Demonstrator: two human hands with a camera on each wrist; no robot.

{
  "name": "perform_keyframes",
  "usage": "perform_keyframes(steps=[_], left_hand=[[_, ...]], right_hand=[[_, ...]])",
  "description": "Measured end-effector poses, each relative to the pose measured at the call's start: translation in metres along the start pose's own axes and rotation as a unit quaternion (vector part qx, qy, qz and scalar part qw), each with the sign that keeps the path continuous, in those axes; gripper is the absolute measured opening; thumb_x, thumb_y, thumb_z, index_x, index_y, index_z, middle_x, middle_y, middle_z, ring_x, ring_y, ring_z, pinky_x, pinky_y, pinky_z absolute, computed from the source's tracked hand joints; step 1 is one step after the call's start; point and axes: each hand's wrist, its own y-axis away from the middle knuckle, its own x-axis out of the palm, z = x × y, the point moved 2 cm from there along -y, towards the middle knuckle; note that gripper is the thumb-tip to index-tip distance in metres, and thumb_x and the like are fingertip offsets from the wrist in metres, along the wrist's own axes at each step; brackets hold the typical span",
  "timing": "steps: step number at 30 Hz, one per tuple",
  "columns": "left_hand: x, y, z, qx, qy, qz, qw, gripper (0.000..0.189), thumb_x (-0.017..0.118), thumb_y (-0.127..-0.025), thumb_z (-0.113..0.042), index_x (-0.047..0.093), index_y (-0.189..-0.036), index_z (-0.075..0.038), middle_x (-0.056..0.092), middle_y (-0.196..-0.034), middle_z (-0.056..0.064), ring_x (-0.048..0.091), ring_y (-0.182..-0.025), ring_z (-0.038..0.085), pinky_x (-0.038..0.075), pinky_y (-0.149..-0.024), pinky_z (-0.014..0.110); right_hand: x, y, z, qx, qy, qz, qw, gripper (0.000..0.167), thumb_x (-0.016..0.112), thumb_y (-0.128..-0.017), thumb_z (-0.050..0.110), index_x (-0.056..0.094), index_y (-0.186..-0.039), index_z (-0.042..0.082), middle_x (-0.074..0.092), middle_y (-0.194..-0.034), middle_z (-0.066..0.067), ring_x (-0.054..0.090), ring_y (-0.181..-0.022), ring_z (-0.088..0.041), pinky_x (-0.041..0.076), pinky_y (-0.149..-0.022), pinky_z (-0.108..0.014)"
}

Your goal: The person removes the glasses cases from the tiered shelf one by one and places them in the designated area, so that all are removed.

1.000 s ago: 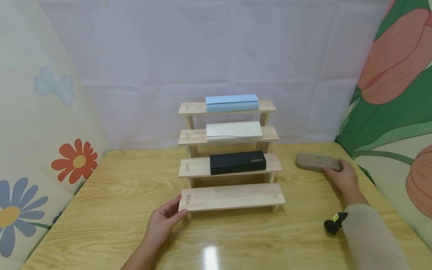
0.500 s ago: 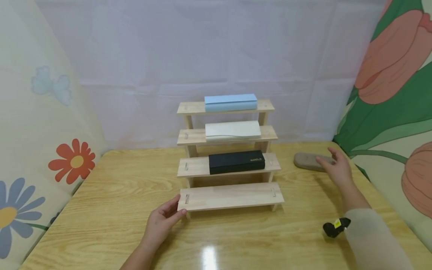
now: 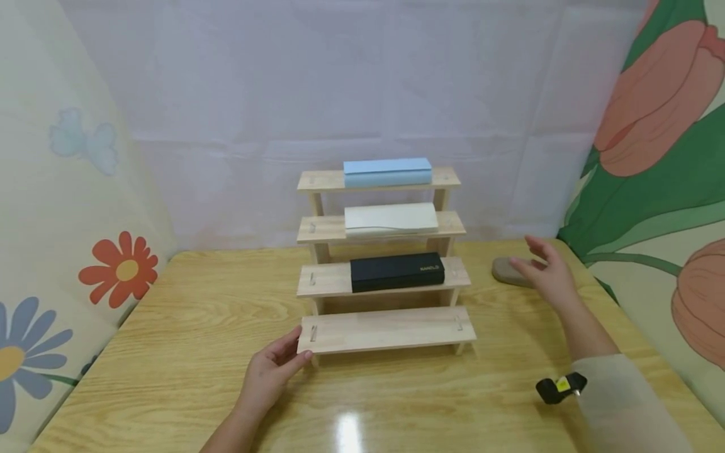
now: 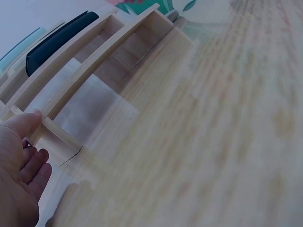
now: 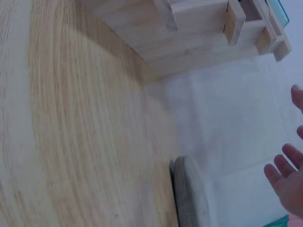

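Note:
My left hand [image 3: 269, 376] pinches the left end of the lowest board of a four-tier wooden display stand [image 3: 385, 331]. In the left wrist view its thumb lies against the board's corner. Above the table, my right hand [image 3: 548, 280] has its fingers spread and holds nothing. Partly hidden behind it lies a taupe, rounded case [image 3: 505, 272], apart from the fingers in the right wrist view. The stand bears a light blue case [image 3: 387, 173] on top, a white case [image 3: 391, 219] below, then a black case [image 3: 398, 273] with gold lettering.
A wood-grain table [image 3: 226, 296] carries the stand. White cloth [image 3: 238, 126] hangs behind it, with flower-printed panels at both sides. A small black device with a yellow mark [image 3: 561, 386] sits at my right wrist.
My right hand has let go of the taupe case, lifted and moved left, its fingers opening. The case stays on the table. My left hand keeps its grip on the stand.

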Motion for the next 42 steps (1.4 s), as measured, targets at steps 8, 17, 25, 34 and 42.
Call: perform_keyframes(steps=[8,17,25,34,42], left_hand=[[0.000,0.001,-0.002,-0.007,0.006,0.003,1.0000,0.056,0.074,-0.088,-0.014,0.052,-0.137,0.002,0.055,-0.140,0.017,0.054,-0.127,0.029,0.048,-0.092,0.012],[-0.002,0.004,-0.001,-0.004,0.005,-0.002,1.0000,0.056,0.075,-0.087,-0.015,0.053,-0.136,0.003,0.056,-0.139,0.018,0.055,-0.127,0.033,0.051,-0.096,0.021],[-0.001,0.002,-0.002,-0.009,0.005,-0.001,0.9999,0.056,0.075,-0.087,-0.015,0.054,-0.136,0.002,0.057,-0.137,0.020,0.057,-0.126,0.034,0.052,-0.098,0.028],[-0.001,0.001,-0.003,-0.004,0.009,-0.001,1.0000,0.055,0.075,-0.087,-0.013,0.054,-0.136,0.003,0.057,-0.137,0.020,0.057,-0.126,0.034,0.051,-0.094,0.020],[-0.001,0.002,-0.002,0.000,0.006,-0.002,1.0000,0.055,0.075,-0.087,-0.014,0.054,-0.135,0.003,0.057,-0.137,0.020,0.056,-0.126,0.034,0.052,-0.098,0.028]], right_hand=[[0.011,0.003,0.019,-0.021,0.003,0.036,0.9991,0.068,0.061,-0.098,0.026,0.028,-0.152,0.001,0.034,-0.153,-0.024,0.035,-0.139,-0.041,0.041,-0.110,-0.042],[0.031,0.008,0.043,-0.041,-0.022,0.106,0.9933,0.065,0.064,-0.096,0.021,0.032,-0.149,0.001,0.034,-0.153,-0.025,0.037,-0.138,-0.045,0.048,-0.098,-0.021],[0.048,0.007,0.055,-0.067,-0.023,0.144,0.9870,0.061,0.066,-0.094,0.013,0.037,-0.146,-0.001,0.038,-0.150,-0.024,0.038,-0.137,-0.042,0.036,-0.112,-0.056],[0.070,0.001,0.058,-0.109,-0.032,0.174,0.9782,0.059,0.069,-0.091,0.007,0.041,-0.142,-0.003,0.041,-0.147,-0.026,0.039,-0.135,-0.042,0.031,-0.115,-0.056],[0.087,-0.003,0.063,-0.097,-0.023,0.223,0.9697,0.065,0.073,-0.089,0.016,0.042,-0.144,0.002,0.040,-0.150,-0.022,0.037,-0.138,-0.044,0.033,-0.115,-0.054]])
